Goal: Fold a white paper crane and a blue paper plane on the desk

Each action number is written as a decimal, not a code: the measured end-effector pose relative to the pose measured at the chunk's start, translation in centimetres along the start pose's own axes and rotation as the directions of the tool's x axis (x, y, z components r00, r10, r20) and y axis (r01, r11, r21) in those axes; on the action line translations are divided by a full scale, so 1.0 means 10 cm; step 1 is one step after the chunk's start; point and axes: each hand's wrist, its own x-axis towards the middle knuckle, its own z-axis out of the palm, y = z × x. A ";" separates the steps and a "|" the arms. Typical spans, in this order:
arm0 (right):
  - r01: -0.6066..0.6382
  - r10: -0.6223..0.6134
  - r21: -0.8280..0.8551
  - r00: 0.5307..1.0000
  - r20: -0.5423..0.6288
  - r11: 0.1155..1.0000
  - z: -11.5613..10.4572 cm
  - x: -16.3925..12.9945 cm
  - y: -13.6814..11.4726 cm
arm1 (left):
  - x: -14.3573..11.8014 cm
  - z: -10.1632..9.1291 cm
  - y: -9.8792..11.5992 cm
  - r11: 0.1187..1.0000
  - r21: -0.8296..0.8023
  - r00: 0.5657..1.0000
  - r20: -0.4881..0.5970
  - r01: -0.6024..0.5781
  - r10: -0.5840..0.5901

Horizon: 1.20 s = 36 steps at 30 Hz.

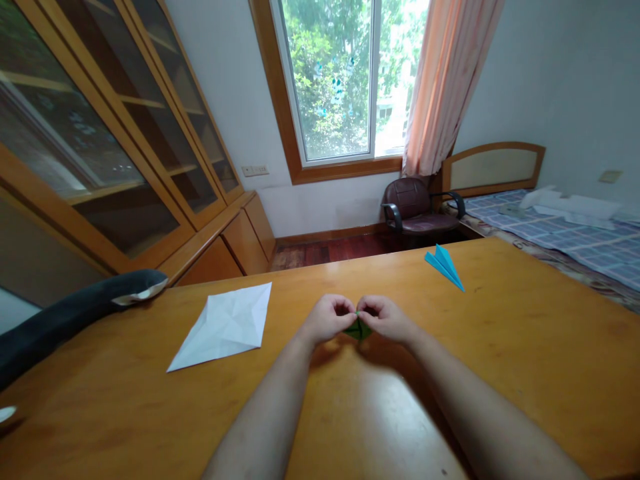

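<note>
A small piece of folded green paper (359,329) is held just above the wooden table, in the middle of the view. My left hand (330,318) pinches its top edge from the left, thumb and forefinger pressed together. From the other side my right hand (384,318) pinches the same edge, and the fingertips of both hands nearly meet. Part of the paper is hidden behind the fingers, so its full shape cannot be made out.
On the wooden table (540,347), a creased white paper sheet (227,323) lies to the left and a blue paper plane (446,268) at the far right. A dark, curved object (75,307) reaches over the left edge. Beyond stand a chair (417,207) and a bed (560,227).
</note>
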 end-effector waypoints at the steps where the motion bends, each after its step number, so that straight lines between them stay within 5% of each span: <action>1: 0.022 -0.023 -0.074 0.999 -0.022 0.997 0.01 0.00 -0.01 | 0.00 0.02 0.00 1.000 0.030 0.999 -0.035 -0.009 0.010; 5: 0.077 -0.142 -0.416 0.981 -0.129 0.906 0.09 -0.03 -0.02 | 0.00 0.13 0.01 0.974 0.214 0.963 -0.240 -0.068 0.120; 10: 0.129 -0.270 -0.531 0.943 -0.196 0.837 0.26 -0.04 -0.02 | -0.01 0.34 -0.06 0.940 0.324 0.822 -0.504 -0.103 0.264; 15: 0.249 -0.337 -0.450 0.933 -0.126 0.858 0.32 -0.04 0.02 | 0.06 0.38 -0.20 0.981 0.092 0.752 -0.630 -0.173 0.192; 20: 0.244 -0.286 -0.390 0.957 -0.053 0.888 0.30 -0.04 0.07 | 0.15 0.34 -0.32 0.909 -0.378 0.814 -0.575 -0.176 -0.081; 24: 0.221 -0.271 -0.305 0.953 -0.134 0.926 0.26 -0.03 0.17 | 0.20 0.32 -0.37 0.844 -0.505 0.809 -0.564 -0.179 -0.166; 26: 0.115 -0.194 -0.251 0.928 -0.318 0.961 0.22 0.00 0.27 | 0.21 0.28 -0.38 0.836 -0.522 0.773 -0.597 -0.171 -0.215; 29: -0.102 0.089 0.006 0.841 -0.534 0.995 0.14 0.04 0.40 | 0.21 0.21 -0.36 0.784 -0.606 0.738 -0.587 -0.130 -0.331; 32: -0.155 0.321 0.399 0.863 -0.391 0.904 0.10 0.07 0.46 | 0.19 0.14 -0.32 0.716 -0.695 0.729 -0.520 -0.059 -0.445; 36: -0.196 0.404 0.553 0.870 -0.283 0.810 0.10 0.08 0.43 | 0.18 0.11 -0.31 0.671 -0.741 0.736 -0.457 -0.004 -0.499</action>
